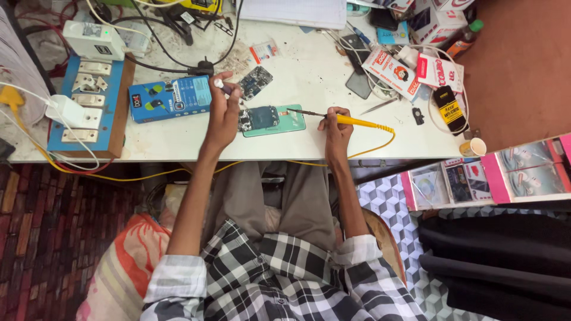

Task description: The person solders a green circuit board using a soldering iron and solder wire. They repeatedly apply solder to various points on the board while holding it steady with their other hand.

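Fingers of the right hand [336,128] pinched a yellow soldering iron [351,121], its tip at the opened phone [270,120] mid-frame on the table [309,83]; left hand [223,113] pinched a small white-tipped piece. Steady wrists seemed key.

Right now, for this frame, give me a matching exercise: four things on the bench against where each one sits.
Things:
1. soldering iron
2. opened phone
3. blue box
4. paper cup

Places:
A. right edge of the white table
B. between the two hands
C. in the right hand
D. left of the left hand

Pairs: 1-C, 2-B, 3-D, 4-A
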